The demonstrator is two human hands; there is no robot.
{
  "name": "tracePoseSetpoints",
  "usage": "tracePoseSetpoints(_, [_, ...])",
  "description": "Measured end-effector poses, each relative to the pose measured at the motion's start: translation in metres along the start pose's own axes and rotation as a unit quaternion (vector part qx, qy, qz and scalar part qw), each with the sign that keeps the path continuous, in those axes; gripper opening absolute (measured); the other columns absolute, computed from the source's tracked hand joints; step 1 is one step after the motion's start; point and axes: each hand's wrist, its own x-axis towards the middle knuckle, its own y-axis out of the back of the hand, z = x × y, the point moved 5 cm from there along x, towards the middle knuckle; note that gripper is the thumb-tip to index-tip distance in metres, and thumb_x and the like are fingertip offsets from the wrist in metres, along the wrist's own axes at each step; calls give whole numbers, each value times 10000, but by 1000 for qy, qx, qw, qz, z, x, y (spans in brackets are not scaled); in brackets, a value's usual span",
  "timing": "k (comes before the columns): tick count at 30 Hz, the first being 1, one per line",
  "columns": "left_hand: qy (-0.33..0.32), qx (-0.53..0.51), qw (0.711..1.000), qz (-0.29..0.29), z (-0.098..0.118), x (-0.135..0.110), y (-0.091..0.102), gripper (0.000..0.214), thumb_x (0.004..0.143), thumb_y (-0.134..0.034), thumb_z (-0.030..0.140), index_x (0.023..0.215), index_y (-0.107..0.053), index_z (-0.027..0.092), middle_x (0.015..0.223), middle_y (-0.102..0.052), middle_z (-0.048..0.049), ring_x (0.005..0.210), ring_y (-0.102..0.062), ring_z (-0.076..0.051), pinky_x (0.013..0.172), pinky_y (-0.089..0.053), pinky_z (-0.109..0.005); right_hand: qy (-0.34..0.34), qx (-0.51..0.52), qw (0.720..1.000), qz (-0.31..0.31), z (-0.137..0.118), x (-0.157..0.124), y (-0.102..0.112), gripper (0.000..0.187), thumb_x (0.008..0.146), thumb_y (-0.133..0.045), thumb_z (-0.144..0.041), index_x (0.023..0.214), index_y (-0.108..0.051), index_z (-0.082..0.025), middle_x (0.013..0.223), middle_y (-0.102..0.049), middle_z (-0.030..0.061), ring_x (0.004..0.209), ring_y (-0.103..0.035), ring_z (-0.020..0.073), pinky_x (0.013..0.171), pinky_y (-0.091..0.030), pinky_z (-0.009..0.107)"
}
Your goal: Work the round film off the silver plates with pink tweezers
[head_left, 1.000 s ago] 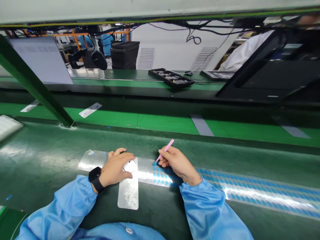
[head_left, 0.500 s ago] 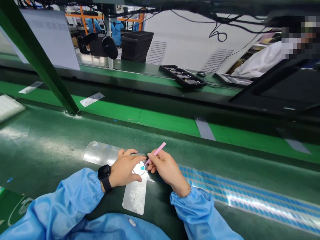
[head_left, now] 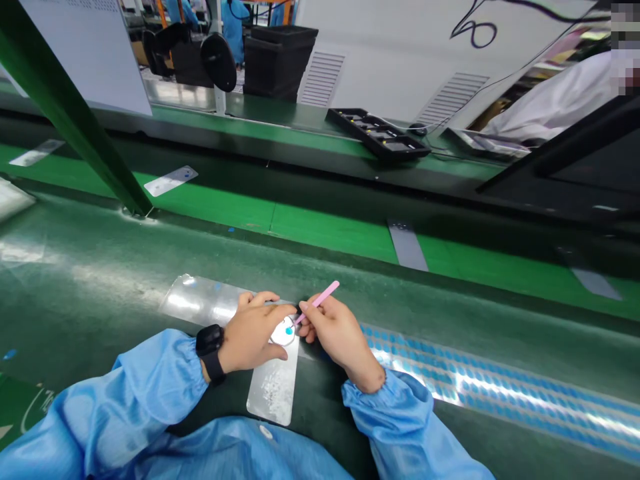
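While two blue sleeves (head_left: 150,393) fill the near side, one white plate (head_left: 275,390) lies lengthwise on a dark green bench (head_left: 100,287), below and between the hands, its upper part across a long clear sheet (head_left: 530,400). On the plate: one round white patch (head_left: 279,335), bearing one small blue sticker (head_left: 289,331). Left hand (head_left: 253,335), black watch (head_left: 211,341) at the wrist: palm down over the plate, thumb and forefinger spread wide to either side of the patch, nothing pinched between them. Right hand (head_left: 336,330): thumb and fingers closed on one pair of pink tweezers (head_left: 324,293), tip angled down to the sticker; whether it touches cannot be told. Sheet: rows of blue dots to the right, mostly bare at the left end. Beyond the bench: one bright green strip (head_left: 320,233), with four flat plates (head_left: 171,181) spaced along it, and one slanting green post (head_left: 75,113) at left. Farther: one black tray (head_left: 377,135) with compartments, one black stack of bins (head_left: 277,63), one white panel (head_left: 395,53) with two vents, and, at right, a co-worker's white sleeve (head_left: 550,100).
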Motion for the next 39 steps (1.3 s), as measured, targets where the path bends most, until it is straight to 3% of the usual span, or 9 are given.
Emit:
tracePoseSetpoints(26, [8, 0, 1000, 20, 1, 0, 2, 637, 611, -825, 310, 1156, -503, 240, 1153, -650, -58, 1231, -429, -298, 944, -256, -449, 33, -7, 997, 68, 2, -13, 1, 345, 757, -597, -543, 689, -542, -209, 503, -644, 21, 418, -597, 155, 437, -483, 255])
tracePoseSetpoints(39, [11, 6, 1000, 23, 1, 0, 3, 595, 628, -805, 305, 1138, -506, 239, 1130, -651, -64, 1219, -440, -302, 930, -261, -439, 34, -24, 997, 70, -1, -13, 1, 341, 756, -587, -547, 684, -536, -218, 500, -650, 24, 415, -601, 162, 433, -483, 259])
